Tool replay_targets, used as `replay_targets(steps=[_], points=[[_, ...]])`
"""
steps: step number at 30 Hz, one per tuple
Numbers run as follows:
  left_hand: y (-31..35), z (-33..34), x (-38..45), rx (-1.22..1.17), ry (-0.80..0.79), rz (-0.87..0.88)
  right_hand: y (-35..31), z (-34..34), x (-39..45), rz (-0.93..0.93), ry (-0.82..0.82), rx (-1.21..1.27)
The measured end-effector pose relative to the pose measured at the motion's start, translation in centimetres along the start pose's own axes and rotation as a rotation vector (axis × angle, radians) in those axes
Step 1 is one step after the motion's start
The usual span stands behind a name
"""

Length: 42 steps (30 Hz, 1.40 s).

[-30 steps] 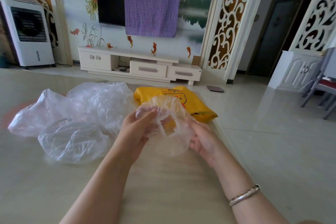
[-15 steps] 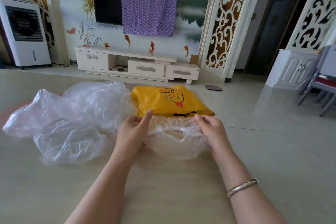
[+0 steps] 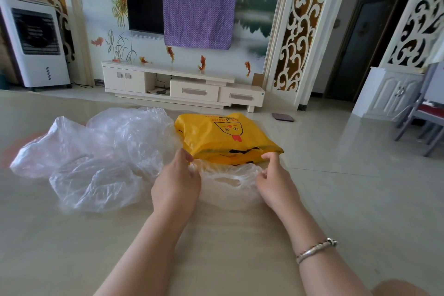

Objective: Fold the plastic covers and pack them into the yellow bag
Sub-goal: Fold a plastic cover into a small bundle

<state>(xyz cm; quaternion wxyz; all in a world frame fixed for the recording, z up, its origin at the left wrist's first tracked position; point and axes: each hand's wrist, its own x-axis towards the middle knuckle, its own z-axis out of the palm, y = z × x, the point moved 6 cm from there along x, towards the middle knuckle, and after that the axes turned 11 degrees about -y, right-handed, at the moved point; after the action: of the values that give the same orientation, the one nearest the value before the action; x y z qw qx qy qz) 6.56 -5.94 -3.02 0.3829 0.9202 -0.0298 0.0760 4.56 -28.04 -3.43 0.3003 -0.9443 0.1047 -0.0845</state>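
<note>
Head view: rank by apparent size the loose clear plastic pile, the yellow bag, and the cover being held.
1. Loose clear plastic pile
2. Yellow bag
3. Held cover, partly hidden by both hands, so its ranking against the bag is unsure.

Soft, even daylight fills the room, bright without harsh shadows. The glossy pale tiled floor [image 3: 360, 163] shows broad sheen on the right. Wide-angle distortion bends the edges; detail looks slightly soft throughout.
</note>
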Motion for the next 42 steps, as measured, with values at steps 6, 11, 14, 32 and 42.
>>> replay_targets(steps=[6, 11, 14, 32, 42], points=[[1.5, -0.5, -1.0, 0.182, 0.124, 0.212, -2.1, -0.8, -0.8, -0.294, 0.07, 0.063], [1.6, 2.0, -1.0, 0.288, -0.175, 0.456, -2.9, 2.7, -1.8, -0.329, -0.422, -0.08], [0.2, 3.6, -0.8, 0.431, -0.394, 0.371, -2.1, 3.4, -2.3, -0.273, -0.577, -0.296], [0.7, 2.1, 0.1, -0.03, -0.278, 0.446, -2.5, 1.9, -3.2, -0.385, -0.603, -0.015], [0.7, 2.1, -0.4, -0.021, -0.306, 0.37, -2.7, -0.9, -1.9, -0.411, -0.13, 0.191]])
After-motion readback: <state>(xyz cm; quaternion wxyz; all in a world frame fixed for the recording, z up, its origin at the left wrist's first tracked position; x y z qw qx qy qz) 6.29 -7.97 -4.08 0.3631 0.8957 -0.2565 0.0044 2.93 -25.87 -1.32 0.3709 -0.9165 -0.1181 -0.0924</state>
